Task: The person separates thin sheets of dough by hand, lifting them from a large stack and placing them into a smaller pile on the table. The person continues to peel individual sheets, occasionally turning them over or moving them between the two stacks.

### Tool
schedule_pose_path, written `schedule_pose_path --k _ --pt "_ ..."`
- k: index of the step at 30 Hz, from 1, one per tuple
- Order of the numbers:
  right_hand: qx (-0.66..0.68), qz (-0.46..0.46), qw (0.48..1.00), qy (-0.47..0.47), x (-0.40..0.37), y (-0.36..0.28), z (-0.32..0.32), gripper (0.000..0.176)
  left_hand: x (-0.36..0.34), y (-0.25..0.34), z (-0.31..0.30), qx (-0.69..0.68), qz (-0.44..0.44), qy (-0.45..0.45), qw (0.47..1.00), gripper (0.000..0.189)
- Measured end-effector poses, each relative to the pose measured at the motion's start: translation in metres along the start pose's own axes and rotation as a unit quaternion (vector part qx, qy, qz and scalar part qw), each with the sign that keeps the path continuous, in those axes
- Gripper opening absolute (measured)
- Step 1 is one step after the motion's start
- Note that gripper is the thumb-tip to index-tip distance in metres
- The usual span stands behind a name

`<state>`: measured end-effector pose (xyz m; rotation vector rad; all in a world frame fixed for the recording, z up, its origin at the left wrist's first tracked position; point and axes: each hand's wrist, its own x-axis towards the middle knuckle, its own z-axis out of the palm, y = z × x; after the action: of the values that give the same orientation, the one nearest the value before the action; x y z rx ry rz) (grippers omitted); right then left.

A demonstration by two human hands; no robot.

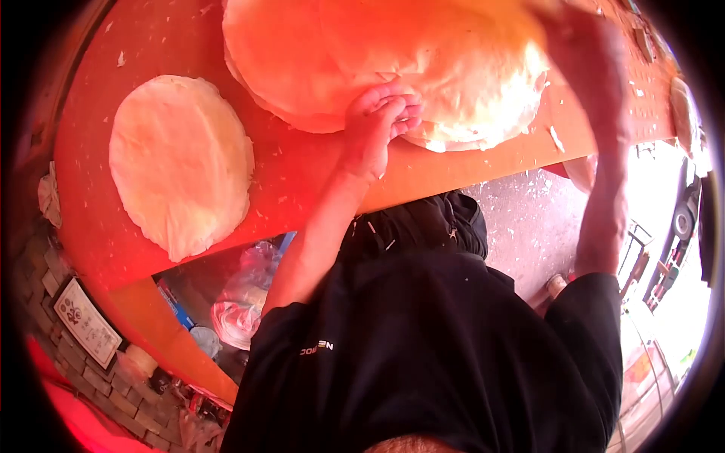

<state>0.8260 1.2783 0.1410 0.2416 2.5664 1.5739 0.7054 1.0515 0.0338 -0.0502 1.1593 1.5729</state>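
A large pale flatbread (340, 53) with a smooth, puffed surface lies across the far part of the red-orange table (196, 45). Its near edge dips inward at the middle, and small creases show there. My left hand (383, 113) rests against that edge, palm partly turned up, fingers loosely curled and nothing visible between them. My right hand (570, 30) is smeared by motion above the flatbread's right end; its fingers cannot be made out. A smaller oval flatbread (181, 166) lies flat to the left, apart from both hands.
White flakes are scattered over the table. Below its edge are a black bag (423, 226) and clear plastic bags (242, 302). At lower left a framed sign (87, 321) stands on brick paving. Another round bread (683, 113) is at the far right, near bright glare.
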Motion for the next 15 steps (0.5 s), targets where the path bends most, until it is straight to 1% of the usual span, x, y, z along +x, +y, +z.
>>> schedule_pose_path --k 1,2,3,4,5,6,7,8,9,10,12,13,15 --pt "0.106 0.041 0.993 -0.003 -0.003 0.007 -0.006 0.020 -0.010 0.004 0.002 0.036 0.014 0.038 0.999 0.030" --pt "0.208 0.083 0.975 -0.003 -0.006 0.016 -0.013 0.018 -0.013 0.009 0.005 0.070 0.030 0.075 0.994 0.032" --pt "0.311 0.121 0.943 -0.003 -0.009 0.020 -0.022 0.019 -0.013 0.008 0.003 0.074 0.027 0.088 0.993 0.037" --pt "0.411 0.156 0.898 -0.002 -0.010 0.021 -0.031 0.021 -0.013 0.007 0.003 0.072 0.028 0.090 0.993 0.037" --pt "0.505 0.188 0.842 -0.002 -0.007 0.020 -0.036 0.025 -0.013 0.006 0.004 0.078 0.024 0.097 0.992 0.038" --pt "0.598 0.183 0.778 0.063 0.000 -0.001 -0.040 0.030 -0.012 0.005 0.005 0.085 0.021 0.103 0.991 0.039" --pt "0.650 0.202 0.730 0.056 0.005 -0.032 -0.027 0.018 -0.011 0.004 0.008 0.082 0.022 0.105 0.991 0.039" --pt "0.629 0.158 0.761 0.028 0.006 -0.055 -0.009 0.018 -0.010 0.004 0.011 0.063 -0.004 0.101 0.993 0.040" --pt "0.623 0.130 0.770 -0.043 0.004 -0.070 0.000 0.017 -0.009 0.005 0.013 0.044 -0.028 0.096 0.994 0.042" --pt "0.617 0.100 0.780 0.018 0.000 -0.088 0.017 0.014 -0.010 0.004 0.014 0.042 -0.026 0.097 0.994 0.042" --pt "0.623 0.115 0.773 0.032 -0.001 -0.078 0.008 0.016 -0.017 0.001 0.015 0.066 -0.019 0.116 0.991 0.042" --pt "0.625 0.113 0.772 0.029 -0.005 -0.077 0.006 0.016 -0.020 -0.012 0.009 0.072 0.009 0.103 0.992 0.041" --pt "0.642 0.134 0.752 0.068 -0.012 -0.070 0.008 0.020 -0.026 -0.014 0.009 0.053 0.017 0.119 0.991 0.038"
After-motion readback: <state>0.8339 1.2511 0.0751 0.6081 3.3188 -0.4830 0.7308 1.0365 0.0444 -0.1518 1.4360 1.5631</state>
